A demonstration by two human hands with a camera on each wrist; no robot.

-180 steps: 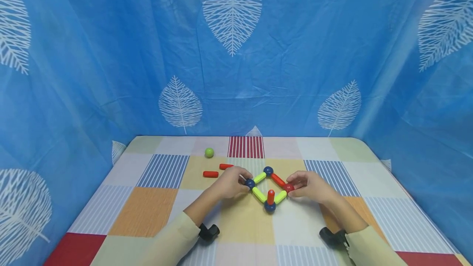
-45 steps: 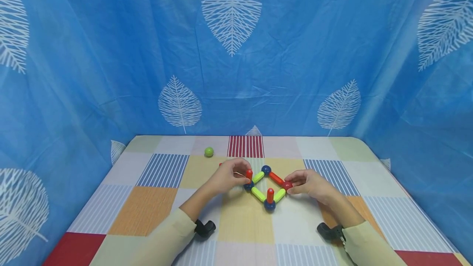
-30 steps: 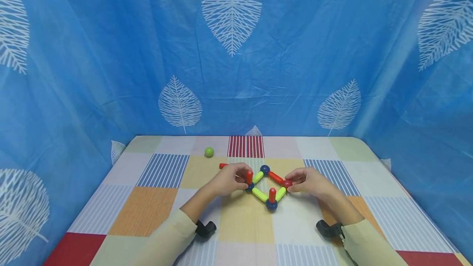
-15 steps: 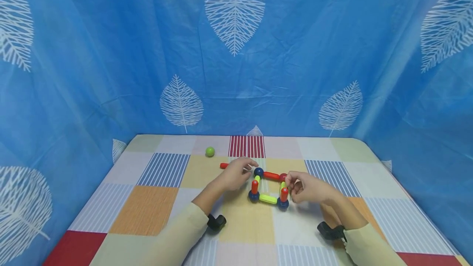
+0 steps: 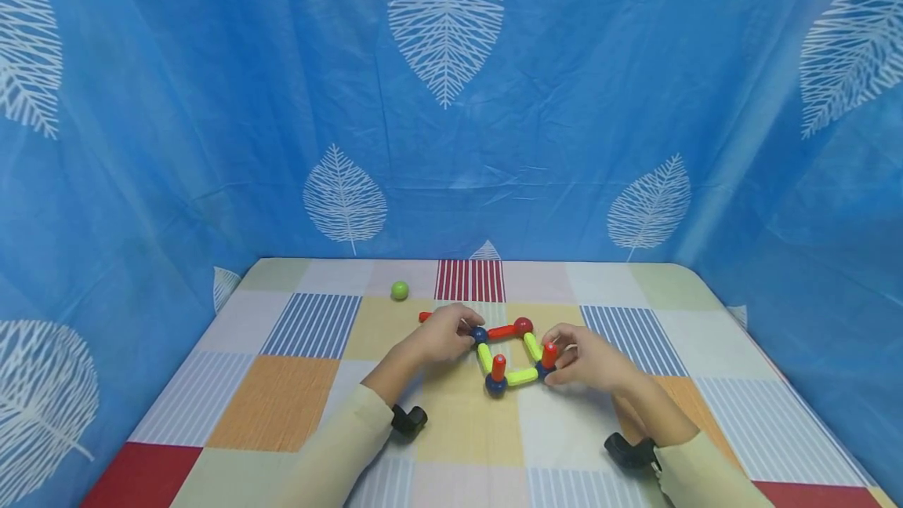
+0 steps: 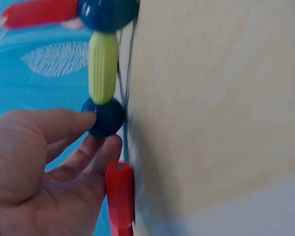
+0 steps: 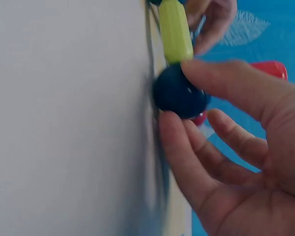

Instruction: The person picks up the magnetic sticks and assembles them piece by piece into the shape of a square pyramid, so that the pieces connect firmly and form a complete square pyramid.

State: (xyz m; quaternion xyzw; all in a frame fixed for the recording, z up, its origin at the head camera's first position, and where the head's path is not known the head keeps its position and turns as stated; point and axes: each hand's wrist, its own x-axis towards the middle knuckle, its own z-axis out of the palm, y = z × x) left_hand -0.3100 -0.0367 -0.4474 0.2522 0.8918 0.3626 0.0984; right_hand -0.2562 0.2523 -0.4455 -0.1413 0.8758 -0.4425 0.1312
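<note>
Where the ball-and-rod frame (image 5: 522, 376) lies: on the worktop (image 5: 469, 429), between both hands
Left hand (image 5: 446, 335): pinching the frame's far-left navy ball (image 5: 479, 335)
Right hand (image 5: 591, 361): pinching its near-right navy ball (image 7: 179, 93)
Upright red rods (image 5: 498, 368): on both near balls
Green ball (image 5: 400, 290): far left

left sleeve (image 5: 342, 445): long, plain, pale beige | right sleeve (image 5: 708, 475): matching pale beige | left wrist camera (image 5: 409, 420): black, rounded, stubby | right wrist camera (image 5: 628, 451): black, rounded, elbow-shaped | left hand (image 5: 444, 333), right hand (image 5: 592, 357): bare
</note>
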